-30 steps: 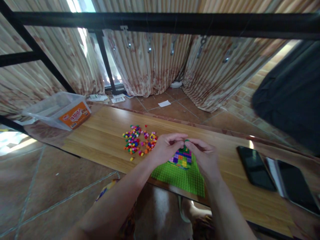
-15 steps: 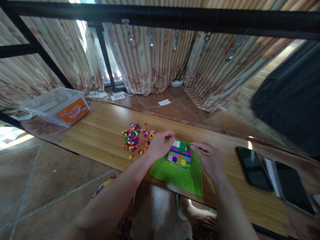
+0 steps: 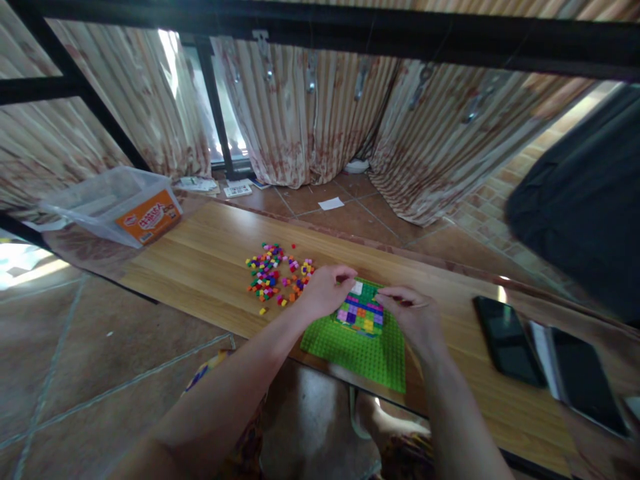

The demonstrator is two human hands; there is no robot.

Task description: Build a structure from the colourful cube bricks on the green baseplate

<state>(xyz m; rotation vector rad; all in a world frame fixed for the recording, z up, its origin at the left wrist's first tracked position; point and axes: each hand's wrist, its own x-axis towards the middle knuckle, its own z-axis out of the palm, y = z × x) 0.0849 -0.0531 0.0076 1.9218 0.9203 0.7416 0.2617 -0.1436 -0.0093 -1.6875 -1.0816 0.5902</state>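
A green studded baseplate (image 3: 355, 363) lies on the wooden table, bearing a low build of multicoloured toy bricks (image 3: 361, 316) with a white brick (image 3: 357, 288) at its far left corner. My left hand (image 3: 329, 291) rests over the left side of the build, fingers curled in beside the white brick; anything between them is hidden. From the right, my right hand (image 3: 411, 312) reaches to the build's far right part. Its thumb and forefinger are pinched together at the green bricks, and what they hold is too small to make out.
Left of the baseplate lies a loose heap of small coloured bricks (image 3: 267, 273). A clear plastic box (image 3: 110, 207) with an orange label stands at the table's left end. Two dark phone-like devices, one nearer (image 3: 507, 340) and one farther right (image 3: 590, 377), lie at the right.
My right hand's fingertips have shifted slightly left over the build. My left hand stays beside the white brick, and the whole view has shifted a little.
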